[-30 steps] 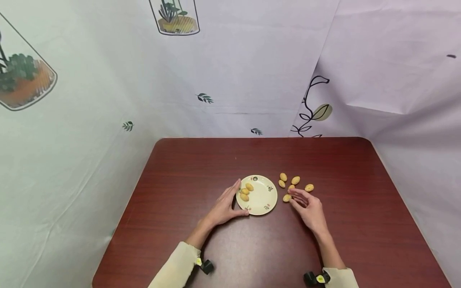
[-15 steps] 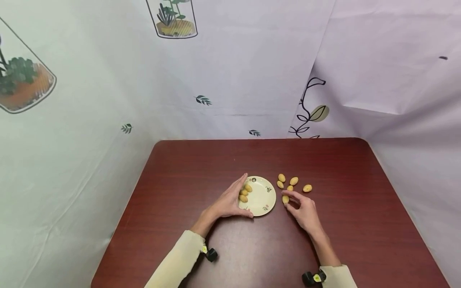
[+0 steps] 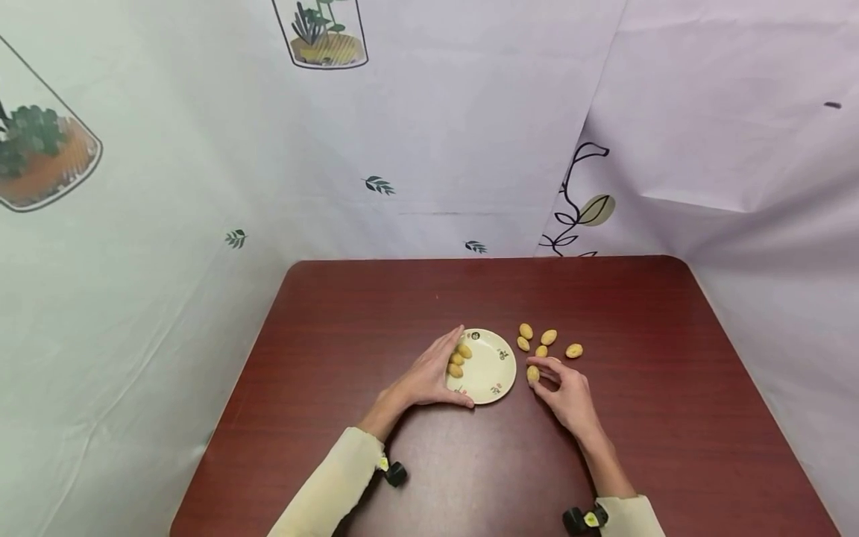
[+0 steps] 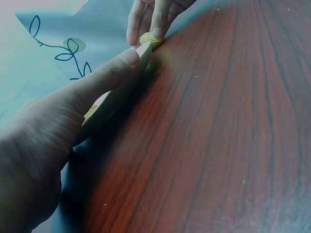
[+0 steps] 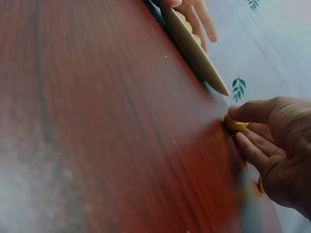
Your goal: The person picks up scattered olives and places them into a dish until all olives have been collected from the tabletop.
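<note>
My left hand (image 3: 426, 380) spans the left side of a small cream plate (image 3: 493, 377) with floral marks. Its thumb lies along the near rim; the fingers reach the far left edge. Three yellow oval nuts (image 3: 464, 350) sit at the plate's left. Just right of the plate, my right hand (image 3: 570, 397) pinches a yellow nut (image 3: 533, 373) between thumb and fingers. In the left wrist view that nut (image 4: 149, 40) has a wrinkled shell and appears beyond the plate's rim. It seems at or just above the tabletop.
Several loose yellow nuts (image 3: 549, 337) lie on the table beyond my right hand, one partly hidden by its fingers. The dark red wooden table (image 3: 376, 313) has rounded far corners. Pale printed cloth (image 3: 436, 134) hangs behind and around it.
My right hand has moved slightly left and closed its thumb and fingers on the nearest nut. My left hand has shifted right, further around the plate.
</note>
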